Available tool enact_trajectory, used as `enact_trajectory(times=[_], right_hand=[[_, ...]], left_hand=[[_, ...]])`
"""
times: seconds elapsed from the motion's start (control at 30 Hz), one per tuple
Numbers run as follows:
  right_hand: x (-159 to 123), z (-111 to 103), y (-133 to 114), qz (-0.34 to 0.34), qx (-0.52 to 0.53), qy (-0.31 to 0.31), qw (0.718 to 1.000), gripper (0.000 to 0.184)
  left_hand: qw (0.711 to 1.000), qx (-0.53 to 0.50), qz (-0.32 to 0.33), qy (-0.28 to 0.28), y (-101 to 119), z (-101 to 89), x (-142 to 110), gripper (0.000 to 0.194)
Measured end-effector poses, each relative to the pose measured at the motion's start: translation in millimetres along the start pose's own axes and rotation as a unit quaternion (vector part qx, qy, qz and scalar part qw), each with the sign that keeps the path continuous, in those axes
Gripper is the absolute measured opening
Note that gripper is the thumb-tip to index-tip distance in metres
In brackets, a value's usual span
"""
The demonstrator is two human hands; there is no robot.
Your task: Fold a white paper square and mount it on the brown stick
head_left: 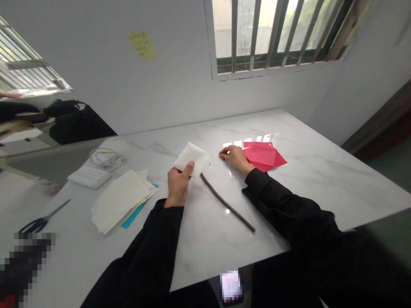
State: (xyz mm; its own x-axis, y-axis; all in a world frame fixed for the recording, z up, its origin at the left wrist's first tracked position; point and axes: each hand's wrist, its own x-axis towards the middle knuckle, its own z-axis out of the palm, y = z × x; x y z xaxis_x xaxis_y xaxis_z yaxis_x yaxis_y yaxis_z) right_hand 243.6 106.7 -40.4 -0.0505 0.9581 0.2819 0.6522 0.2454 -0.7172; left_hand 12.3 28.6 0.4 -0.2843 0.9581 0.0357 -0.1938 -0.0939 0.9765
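Observation:
My left hand (pixel 178 186) is closed on a folded piece of white paper (pixel 194 155), its thumb pressed on the front and the other fingers behind. The creases meet near the paper's middle. To its right, my right hand (pixel 235 157) is low over the table with thumb and fingertips pinched together. Something small and dark shows under those fingertips, too small to name. A tiny shiny object (pixel 208 164) lies between the hands. From below the white paper a thin brown stick (pixel 226 203) runs across the tabletop. Red paper (pixel 263 156) lies just beyond my right wrist.
On the left of the marbled table (pixel 205 252) lie a stack of pale paper sheets (pixel 120 201), blue paper (pixel 131 218), a white box (pixel 89 176) with a coiled cable (pixel 105 158), and scissors (pixel 45 220). A barred window (pixel 272 36) is above.

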Motion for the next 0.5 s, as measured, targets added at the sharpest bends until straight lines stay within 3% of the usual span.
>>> enact_trajectory(times=[0.13,0.23,0.37,0.43,0.5], right_hand=[[1,-3,-2,0.01,0.032,0.038,0.999,0.008],[-2,-9,-7,0.011,0.142,0.064,0.988,0.004],[-17,-20,-15,0.007,0.31,0.016,0.951,0.02],[-25,-25,-16,0.031,0.324,-0.001,0.945,0.02],[-31,-31,-17,0.047,0.269,0.01,0.962,0.013]], left_hand=[[1.0,0.003,0.002,-0.005,1,-0.8,0,0.041],[1.0,0.001,0.0,-0.006,2,-0.8,-1,0.041],[1.0,0.003,-0.003,-0.009,2,-0.3,-2,0.045],[1.0,0.006,-0.002,-0.014,1,0.1,-3,0.046],[1.0,0.005,-0.004,-0.019,0,0.4,-4,0.046]])
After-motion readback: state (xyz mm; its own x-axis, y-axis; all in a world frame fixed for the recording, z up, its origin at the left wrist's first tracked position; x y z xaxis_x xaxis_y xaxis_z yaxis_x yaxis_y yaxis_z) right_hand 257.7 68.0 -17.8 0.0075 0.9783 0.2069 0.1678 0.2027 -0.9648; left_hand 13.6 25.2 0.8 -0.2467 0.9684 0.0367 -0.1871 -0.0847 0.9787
